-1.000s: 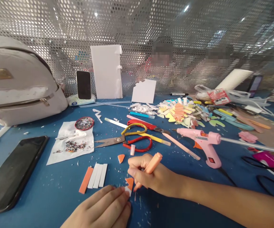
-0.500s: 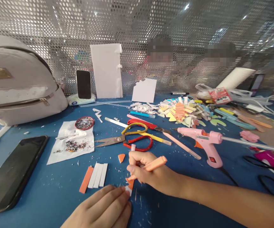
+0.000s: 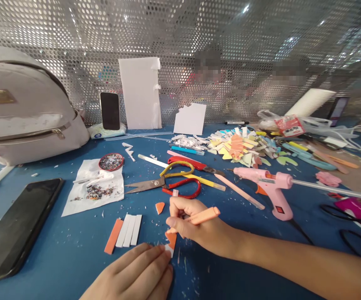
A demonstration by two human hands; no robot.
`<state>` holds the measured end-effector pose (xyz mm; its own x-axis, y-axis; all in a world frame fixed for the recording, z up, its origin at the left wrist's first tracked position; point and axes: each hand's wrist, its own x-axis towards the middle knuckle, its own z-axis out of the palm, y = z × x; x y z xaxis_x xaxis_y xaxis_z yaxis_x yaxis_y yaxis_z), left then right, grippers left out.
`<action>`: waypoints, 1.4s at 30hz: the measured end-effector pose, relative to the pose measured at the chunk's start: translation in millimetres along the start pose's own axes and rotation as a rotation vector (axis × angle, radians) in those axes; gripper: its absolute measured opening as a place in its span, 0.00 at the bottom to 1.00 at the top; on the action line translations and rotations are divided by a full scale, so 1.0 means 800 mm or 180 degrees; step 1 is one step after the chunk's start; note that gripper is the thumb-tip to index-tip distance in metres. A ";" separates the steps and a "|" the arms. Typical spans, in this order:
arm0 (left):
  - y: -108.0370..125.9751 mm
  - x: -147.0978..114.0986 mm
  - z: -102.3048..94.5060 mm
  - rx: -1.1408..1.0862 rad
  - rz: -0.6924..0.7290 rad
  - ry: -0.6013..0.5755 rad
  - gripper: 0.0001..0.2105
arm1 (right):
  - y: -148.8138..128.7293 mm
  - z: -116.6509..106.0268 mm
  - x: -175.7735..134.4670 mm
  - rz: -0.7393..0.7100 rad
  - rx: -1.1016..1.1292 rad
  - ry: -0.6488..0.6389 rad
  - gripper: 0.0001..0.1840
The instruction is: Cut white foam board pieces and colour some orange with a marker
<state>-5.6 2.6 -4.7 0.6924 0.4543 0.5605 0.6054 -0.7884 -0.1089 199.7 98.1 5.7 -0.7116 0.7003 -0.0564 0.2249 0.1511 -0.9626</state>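
My right hand [image 3: 196, 221] is closed round an orange marker [image 3: 206, 214], its barrel slanting up to the right. The marker's tip end is low behind my thumb, by a small white strip [image 3: 171, 249] partly coloured orange. My left hand [image 3: 139, 271] lies flat with fingers stretched out, its fingertips pressing the strip's near end; part of the strip is hidden. Left of the hands lie several white strips [image 3: 129, 230] side by side with an orange strip [image 3: 114, 236]. Beyond them is a small orange piece [image 3: 159, 208].
Scissors [image 3: 158, 182], a pink glue gun [image 3: 277, 183] and a red-handled knife [image 3: 188, 161] lie ahead. Coloured scraps [image 3: 236, 146] are heaped behind them. At left are a phone [image 3: 21, 229], a backpack [image 3: 27, 108] and white paper [image 3: 102, 187] with a bead-filled dish [image 3: 111, 161].
The orange area on the strip has grown, its edge now less jagged. My right hand and the marker have shifted slightly; my left hand stays in place.
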 end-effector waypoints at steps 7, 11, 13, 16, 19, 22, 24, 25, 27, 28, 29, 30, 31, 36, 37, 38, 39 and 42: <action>-0.002 0.001 -0.002 -0.0023 -0.0017 -0.0052 0.17 | 0.000 0.001 0.000 0.0053 0.0114 -0.0007 0.25; -0.001 -0.002 -0.001 -0.0004 0.0033 -0.0040 0.18 | 0.001 0.001 -0.001 0.0038 0.0077 -0.0123 0.27; 0.000 -0.003 0.000 -0.0027 0.0020 -0.0033 0.17 | 0.001 0.001 -0.001 0.0061 0.0079 -0.0054 0.25; 0.000 -0.002 -0.002 -0.0055 -0.0043 -0.0042 0.17 | -0.001 0.001 0.000 0.0062 0.0055 -0.0025 0.25; 0.000 -0.001 -0.003 -0.0048 -0.0036 -0.0069 0.17 | -0.002 0.001 0.000 0.0093 0.0100 -0.0097 0.27; -0.001 0.001 -0.003 -0.0092 -0.0006 -0.0083 0.17 | -0.002 0.001 0.001 0.0062 0.0022 0.0063 0.25; -0.001 0.002 -0.003 -0.0124 0.0013 -0.0079 0.17 | -0.002 0.001 0.000 0.0065 0.0047 -0.0049 0.26; -0.001 0.002 -0.002 -0.0125 0.0006 -0.0059 0.18 | -0.002 0.001 0.000 0.0077 0.0089 -0.0099 0.27; -0.001 0.003 -0.002 -0.0117 0.0015 -0.0045 0.17 | -0.002 0.001 0.000 0.0097 0.0138 -0.0044 0.26; -0.001 0.003 -0.002 -0.0113 0.0006 -0.0033 0.18 | -0.002 0.002 0.000 0.0084 0.0116 0.0026 0.25; -0.001 0.003 -0.003 -0.0109 0.0000 -0.0052 0.18 | -0.003 0.002 0.000 0.0072 0.0088 0.0054 0.25; -0.001 0.003 -0.004 -0.0099 0.0015 -0.0071 0.18 | -0.003 0.002 0.000 0.0075 0.0081 0.0020 0.26; -0.001 0.004 -0.004 -0.0081 0.0017 -0.0054 0.18 | -0.004 0.002 0.000 0.0085 0.0089 -0.0044 0.27; -0.002 0.003 -0.005 -0.0092 0.0015 -0.0088 0.18 | -0.002 0.002 0.001 0.0055 0.0070 0.0086 0.26; -0.002 0.002 -0.005 -0.0120 0.0016 -0.0114 0.18 | -0.002 0.002 0.002 0.0053 0.0070 0.0042 0.26; -0.002 0.001 -0.004 -0.0129 0.0022 -0.0110 0.18 | -0.001 0.002 0.002 0.0055 0.0090 -0.0019 0.27; -0.002 0.000 -0.004 -0.0123 0.0032 -0.0096 0.18 | -0.001 0.002 0.002 0.0062 0.0125 -0.0053 0.28; -0.002 0.001 -0.002 -0.0120 0.0058 -0.0115 0.17 | -0.002 0.002 0.002 0.0086 0.0137 0.0084 0.27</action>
<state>-6.4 3.7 -2.9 0.7174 0.4538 0.5286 0.5777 -0.8116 -0.0874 197.3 98.2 7.1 -0.6877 0.7220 -0.0762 0.2147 0.1020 -0.9713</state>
